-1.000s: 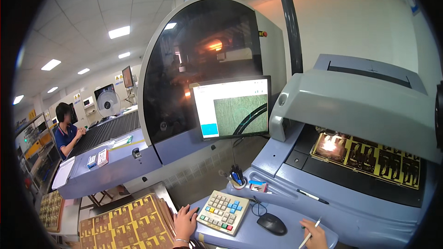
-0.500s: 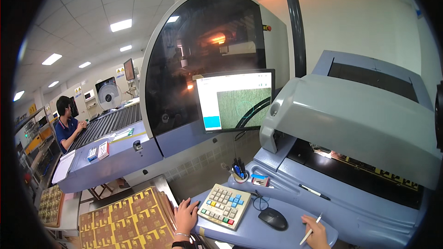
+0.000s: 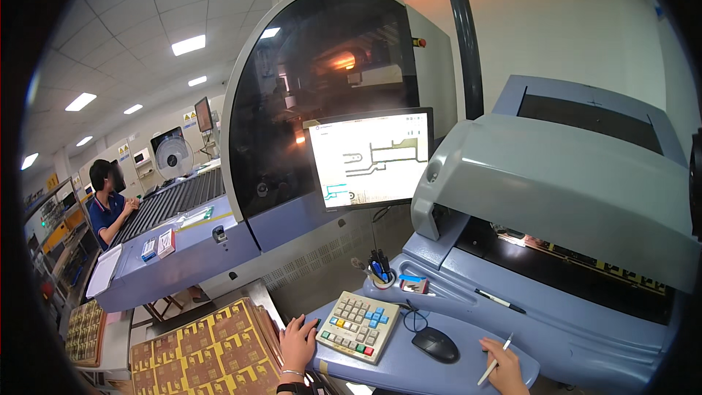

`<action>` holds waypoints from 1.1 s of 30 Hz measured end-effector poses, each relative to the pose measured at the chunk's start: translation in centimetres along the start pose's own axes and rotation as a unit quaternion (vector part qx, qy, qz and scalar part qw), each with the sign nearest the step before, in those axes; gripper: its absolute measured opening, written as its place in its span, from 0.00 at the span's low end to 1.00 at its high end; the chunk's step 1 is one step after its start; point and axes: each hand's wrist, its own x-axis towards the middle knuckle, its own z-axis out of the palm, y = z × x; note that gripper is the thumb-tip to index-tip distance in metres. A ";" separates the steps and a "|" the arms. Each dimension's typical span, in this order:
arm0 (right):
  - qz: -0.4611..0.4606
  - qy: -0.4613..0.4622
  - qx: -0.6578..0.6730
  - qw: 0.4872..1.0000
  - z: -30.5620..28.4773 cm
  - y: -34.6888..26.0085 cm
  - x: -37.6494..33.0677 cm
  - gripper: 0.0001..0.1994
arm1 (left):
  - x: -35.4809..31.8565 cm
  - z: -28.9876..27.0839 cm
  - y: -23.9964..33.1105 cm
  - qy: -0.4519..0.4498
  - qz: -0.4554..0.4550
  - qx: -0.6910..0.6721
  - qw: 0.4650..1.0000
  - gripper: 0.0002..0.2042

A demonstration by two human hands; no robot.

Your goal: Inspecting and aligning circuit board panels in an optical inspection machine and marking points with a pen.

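My right hand (image 3: pixel 506 371), low at the right of the blue console, is closed around a slim white pen (image 3: pixel 485 374) whose tip points up and away. A black mouse (image 3: pixel 436 344) lies just left of it, with its cable curling behind. My left hand (image 3: pixel 296 345) rests at the console's left edge, fingers extended and a little apart, beside a cream keypad (image 3: pixel 357 327) with coloured keys. The monitor (image 3: pixel 371 161) beyond shows dark outlined track shapes on a white ground.
Patterned brown-and-yellow panels (image 3: pixel 201 355) are stacked left of my left hand. A pen cup (image 3: pixel 382 279) and a black-and-white marker (image 3: pixel 500 301) sit on the console. A grey machine hood (image 3: pixel 556 183) overhangs at right. A person (image 3: pixel 107 201) sits by the roller conveyor (image 3: pixel 168 201).
The monitor's picture has switched from a green textured surface to dark outlined tracks on white. Both hands stay in nearly the same places; the view has shifted slightly.
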 end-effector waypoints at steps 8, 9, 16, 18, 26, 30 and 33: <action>-0.004 0.018 0.004 1.000 0.1 0.5 -0.2 0.15 | 0.0 -0.1 0.1 -0.005 -0.001 -0.006 1.000 0.13; 0.006 0.033 0.012 0.999 0.2 1.0 -0.4 0.13 | 0.0 -0.2 0.2 -0.005 -0.002 -0.008 1.000 0.13; 0.010 0.105 0.257 0.961 -1.5 1.9 0.3 0.13 | -0.3 -0.3 -0.1 -0.007 -0.007 -0.011 1.000 0.13; -0.032 0.102 0.185 0.977 -3.6 3.6 0.9 0.14 | -0.3 -0.3 0.2 -0.016 -0.013 -0.012 1.000 0.13; 0.064 0.271 0.247 0.928 -10.7 3.6 7.4 0.07 | -0.2 0.1 -0.5 -0.025 -0.030 0.007 0.999 0.14; 0.107 0.261 0.255 0.925 -12.0 4.2 8.1 0.07 | 0.4 0.1 -0.1 -0.032 -0.015 0.008 0.999 0.14; 0.061 0.151 0.224 0.961 -10.9 4.1 9.1 0.05 | 0.4 0.2 -0.4 -0.031 -0.012 0.005 0.999 0.14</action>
